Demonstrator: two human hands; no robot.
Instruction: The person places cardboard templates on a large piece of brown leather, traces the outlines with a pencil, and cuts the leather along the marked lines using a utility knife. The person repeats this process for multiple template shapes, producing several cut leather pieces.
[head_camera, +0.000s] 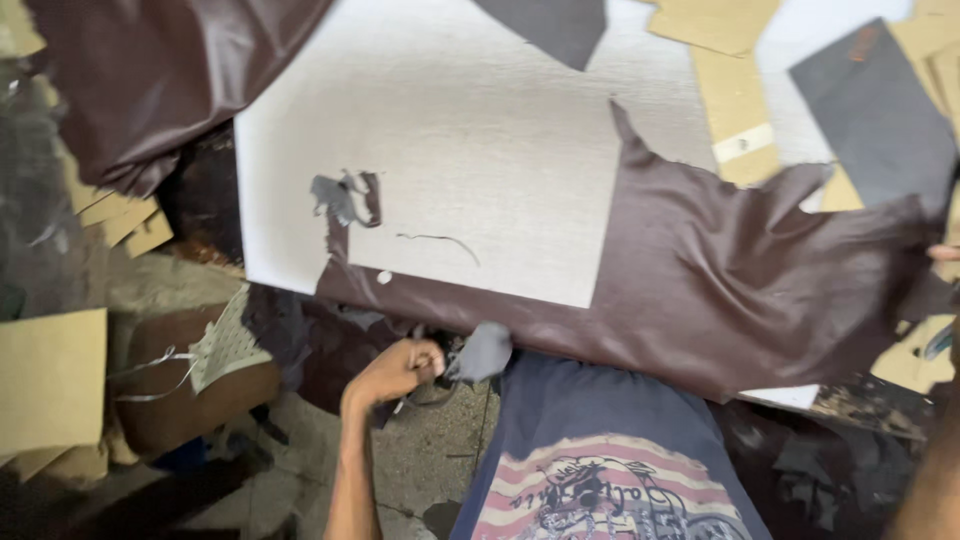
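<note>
Left hand (405, 368): It is closed in a fist just below the near edge of the board (450, 130). The fingers are clamped on a small grey scrap (484, 352) and some thin dark bits.
Grey scrap: It sticks out to the right of the fist, touching the fingers. It hangs just under the near edge of the leather (720, 290).
Right hand (944, 253): Only a tiny bit shows at the right edge of the view. It sits at the far right end of the leather. I cannot tell if it is open or closed.
Leather: A big dark brown sheet. It lies over the right near corner of the board and droops over the near edge. A thin strip of it runs left along the near edge, just above the fist.
Board: Wide, flat and white. Small dark scraps (345, 197) lie near its left edge.
Second leather (150, 80): Another dark brown sheet is piled over the far left corner of the board.
Card pieces (735, 95): Tan shapes lie at the far right corner.
Grey sheet (875, 115): It lies on the card pieces, at the right edge.
Shirt (600, 460): Dark blue with a striped picture, right below the leather.
</note>
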